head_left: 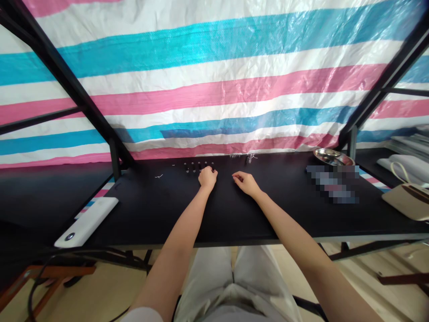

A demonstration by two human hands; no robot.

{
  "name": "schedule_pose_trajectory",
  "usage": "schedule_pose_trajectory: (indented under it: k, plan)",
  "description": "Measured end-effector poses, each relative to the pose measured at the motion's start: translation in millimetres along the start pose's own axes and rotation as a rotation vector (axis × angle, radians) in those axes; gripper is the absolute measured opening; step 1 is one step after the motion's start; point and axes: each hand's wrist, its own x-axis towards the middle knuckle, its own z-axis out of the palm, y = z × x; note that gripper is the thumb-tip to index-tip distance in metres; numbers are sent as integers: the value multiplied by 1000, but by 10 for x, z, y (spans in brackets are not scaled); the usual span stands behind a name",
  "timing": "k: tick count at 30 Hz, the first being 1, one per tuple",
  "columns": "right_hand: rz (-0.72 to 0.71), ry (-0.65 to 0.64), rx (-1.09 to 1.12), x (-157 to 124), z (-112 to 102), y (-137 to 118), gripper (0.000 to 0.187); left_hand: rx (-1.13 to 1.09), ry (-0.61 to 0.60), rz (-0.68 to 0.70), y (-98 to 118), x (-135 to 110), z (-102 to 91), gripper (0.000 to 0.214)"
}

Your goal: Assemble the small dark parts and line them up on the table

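Note:
Both my arms reach forward over a black table [167,214]. My left hand [208,177] is curled closed at a row of several small dark cylindrical parts [196,166] standing near the table's far edge; its fingers touch the rightmost one, too small to name. My right hand [246,182] rests on the tabletop just to the right, fingers drawn together in a pinch, with whatever is in them too small to see. A little farther back lie small metal bits [241,157].
A white power bank [87,221] lies at the table's left front corner. A metal dish [332,156] sits at the back right beside a blurred patch. A beige bag [407,197] lies far right. Black frame posts [114,161] and a striped tarp [214,80] stand behind.

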Motion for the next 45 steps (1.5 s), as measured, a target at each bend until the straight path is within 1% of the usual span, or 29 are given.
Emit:
schedule_pose_trajectory:
  k: [9, 13, 16, 21, 24, 27, 29, 31, 33, 37, 40, 43, 45]
  plan:
    - [28, 6, -3, -3, -8, 15, 21, 42, -39, 16, 38, 24, -45, 23]
    - [26, 23, -36, -2, -44, 19, 20, 116, -78, 54, 85, -8, -111, 24]
    - [71, 68, -90, 4, -96, 76, 19, 200, -117, 108, 123, -63, -166, 24]
    - [197, 189, -199, 19, -234, 207, 19, 316, -160, 287, 173, -193, -220, 24]
    - [271, 245, -243, 28, -307, 248, 20, 291, -193, 451, 249, -240, -201, 26]
    - [305, 257, -286, 39, -347, 265, 21, 202, -201, 631, 418, -235, -147, 29]
    - [280, 247, -340, 47, -358, 271, 21, 157, -207, 698, 572, -201, -97, 38]
    - [260, 232, -416, 53, -362, 274, 21, 138, -225, 713, 729, -144, -36, 49]
    - [280, 210, -490, 57, -359, 272, 22, 145, -257, 707, 865, -72, 33, 57]
    - [325, 164, -556, 70, -337, 267, 25, 197, -302, 697, 1050, 77, 162, 62]
    - [319, 135, -561, 84, -312, 282, 27, 222, -291, 683, 1145, 155, 230, 57]
    - [328, 96, -546, 99, -282, 319, 32, 217, -233, 662, 1210, 190, 269, 40]
    - [341, 61, -546, 111, -254, 350, 37, 197, -182, 655, 1216, 189, 276, 29]
